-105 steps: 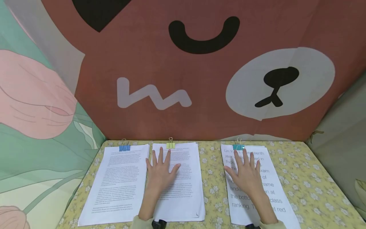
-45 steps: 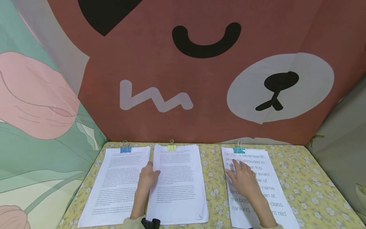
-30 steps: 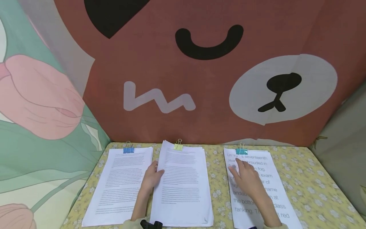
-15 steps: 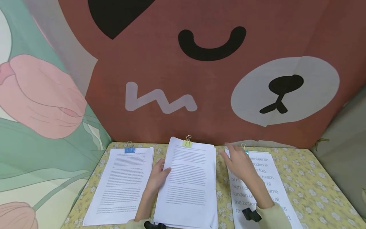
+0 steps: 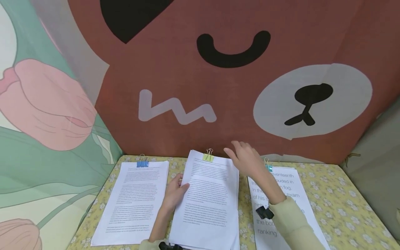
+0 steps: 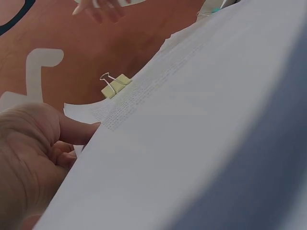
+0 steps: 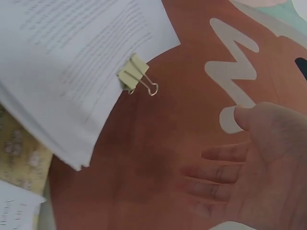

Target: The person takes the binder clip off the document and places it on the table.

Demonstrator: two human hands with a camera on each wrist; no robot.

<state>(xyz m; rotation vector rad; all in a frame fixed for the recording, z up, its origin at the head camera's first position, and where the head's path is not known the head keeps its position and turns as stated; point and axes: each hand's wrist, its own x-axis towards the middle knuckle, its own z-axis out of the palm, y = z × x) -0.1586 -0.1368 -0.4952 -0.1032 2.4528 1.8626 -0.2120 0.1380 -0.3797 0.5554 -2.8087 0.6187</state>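
Observation:
My left hand (image 5: 175, 194) grips the left edge of a stack of printed sheets (image 5: 206, 205), thumb on top and fingers beneath. A yellow binder clip (image 5: 208, 157) bites the stack's top edge, which is raised off the table. The left wrist view shows the thumb (image 6: 79, 132) pressing on the paper near that clip. My right hand (image 5: 248, 160) is in the air by the stack's upper right corner, holding nothing. In the right wrist view its fingers (image 7: 211, 187) are spread loosely, apart from the clip.
On the left lies another stack of papers (image 5: 131, 205) with a blue binder clip (image 5: 142, 164). A large-print stack (image 5: 289, 198) with a teal clip (image 5: 268, 168) lies at right, partly under the right forearm. The table wears a yellow floral cloth (image 5: 337, 201); a brown bear-print curtain (image 5: 175, 69) hangs behind.
My left hand has moved from lying on the middle stack to gripping its left edge, and its top has risen. My right hand has left the right stack, moving up and left toward the yellow clip.

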